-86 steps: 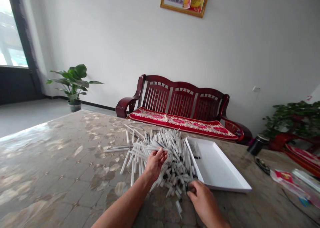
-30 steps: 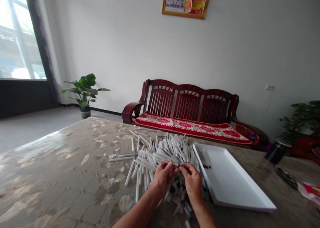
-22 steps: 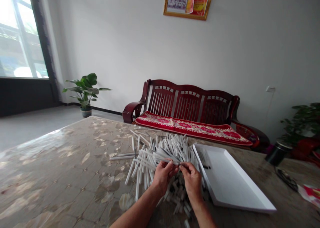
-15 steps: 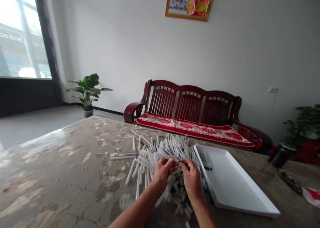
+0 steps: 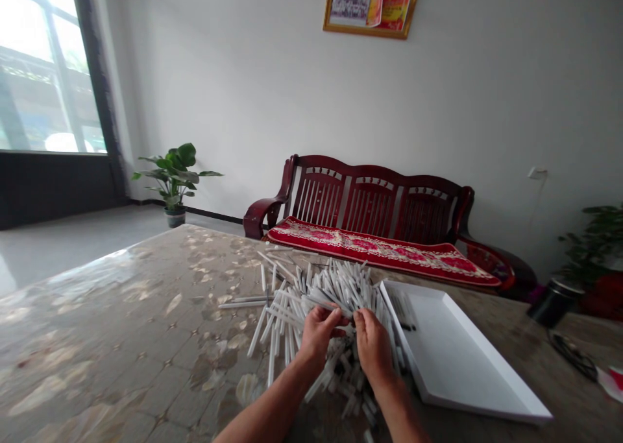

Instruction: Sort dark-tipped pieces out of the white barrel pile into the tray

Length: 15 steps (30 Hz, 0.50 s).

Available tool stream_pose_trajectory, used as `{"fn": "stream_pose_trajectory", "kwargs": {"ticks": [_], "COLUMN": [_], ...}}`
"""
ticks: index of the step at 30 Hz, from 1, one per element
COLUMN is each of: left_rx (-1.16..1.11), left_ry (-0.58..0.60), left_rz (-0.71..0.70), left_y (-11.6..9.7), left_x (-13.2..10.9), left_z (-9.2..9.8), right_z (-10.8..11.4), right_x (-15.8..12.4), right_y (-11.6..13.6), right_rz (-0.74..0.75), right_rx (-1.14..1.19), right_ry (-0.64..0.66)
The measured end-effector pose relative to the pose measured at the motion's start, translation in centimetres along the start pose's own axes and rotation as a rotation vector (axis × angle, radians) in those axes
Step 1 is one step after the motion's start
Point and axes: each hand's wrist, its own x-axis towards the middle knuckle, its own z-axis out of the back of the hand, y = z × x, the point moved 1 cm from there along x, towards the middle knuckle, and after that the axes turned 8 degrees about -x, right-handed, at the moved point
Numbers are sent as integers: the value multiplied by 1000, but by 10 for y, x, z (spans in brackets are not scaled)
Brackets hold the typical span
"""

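Note:
A large loose heap of white plastic pen barrels (image 5: 335,287), some with black ends, lies on the table, with a few strays fanned out to its left. My left hand (image 5: 318,336) sits at the near middle of the heap, its fingers pinching a white barrel. My right hand (image 5: 374,347) rests just beside it, fingers curled at the heap; I cannot tell whether they hold anything. To the right lies a shallow white rectangular tray (image 5: 467,359), with several dark-tipped pens (image 5: 403,312) at its far left corner.
The heap lies on a wide glossy marble-patterned table (image 5: 97,313). At its right end are a black canister (image 5: 552,303), a dark cord (image 5: 572,357) and a red-and-white packet (image 5: 612,379). Beyond the far edge stands a dark wooden sofa (image 5: 374,200) with a red cushion.
My hands, well apart on the heap earlier, came together over its near middle and now sit slightly parted. The view has drifted, with the room shifting rightward.

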Motion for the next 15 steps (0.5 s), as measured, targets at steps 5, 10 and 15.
{"fn": "stream_pose_trajectory", "kwargs": {"ticks": [5, 10, 15], "left_rx": [11, 48, 55], "left_ry": [5, 47, 26], "left_rz": [38, 1, 16], "left_y": [-1, -1, -2], "left_x": [0, 1, 3], "left_z": [0, -1, 1], "right_z": [6, 6, 8], "right_x": [-2, -1, -3], "right_y": [4, -1, -3], "right_rz": [16, -38, -35], "right_rx": [112, -12, 78], "right_ry": [45, 89, 86]}}
